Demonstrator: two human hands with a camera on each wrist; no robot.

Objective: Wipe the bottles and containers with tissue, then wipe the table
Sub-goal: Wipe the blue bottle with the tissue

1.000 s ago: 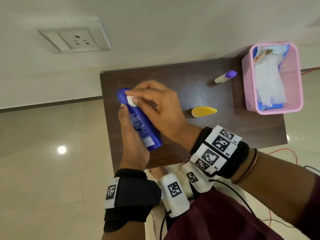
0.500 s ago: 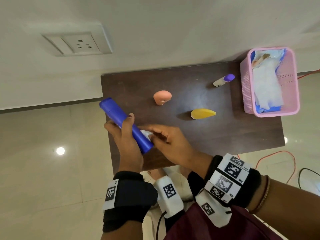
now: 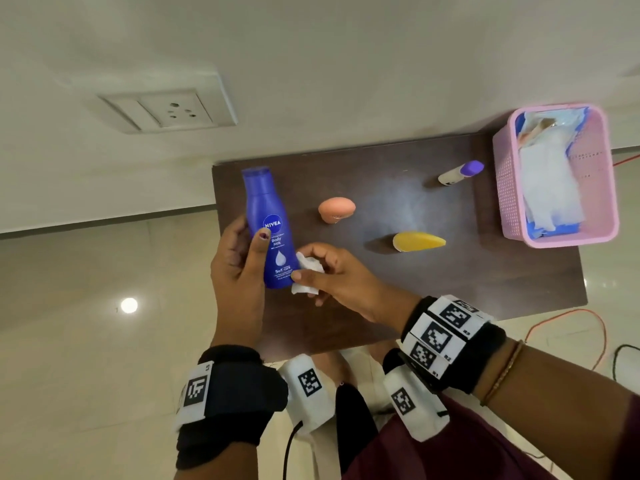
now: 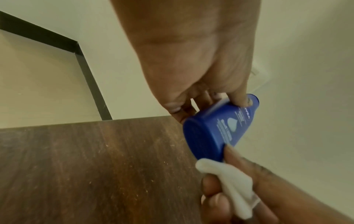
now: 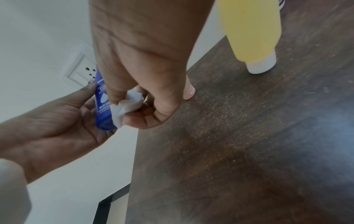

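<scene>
My left hand [image 3: 242, 251] grips a blue lotion bottle [image 3: 266, 216] above the left end of the dark wooden table [image 3: 485, 282], thumb across its label and cap pointing away from me. My right hand [image 3: 322, 271] pinches a crumpled white tissue [image 3: 306, 275] against the bottle's lower right side near its base. In the left wrist view the bottle [image 4: 216, 130] shows its base, with the tissue [image 4: 229, 181] just below it. The right wrist view has the tissue [image 5: 126, 106] pressed on the bottle [image 5: 102, 103].
On the table stand a peach container [image 3: 336, 208], a yellow tube [image 3: 417, 241] and a small white bottle with a purple cap [image 3: 460, 172]. A pink basket [image 3: 505, 202] holding tissues sits at the right end. A wall socket [image 3: 169, 110] is behind; cables [image 3: 571, 317] lie on the floor.
The bottle was turned from a tilted pose, cap to the left, to label-up with the cap pointing away. The right hand with the tissue went from the cap end to the base.
</scene>
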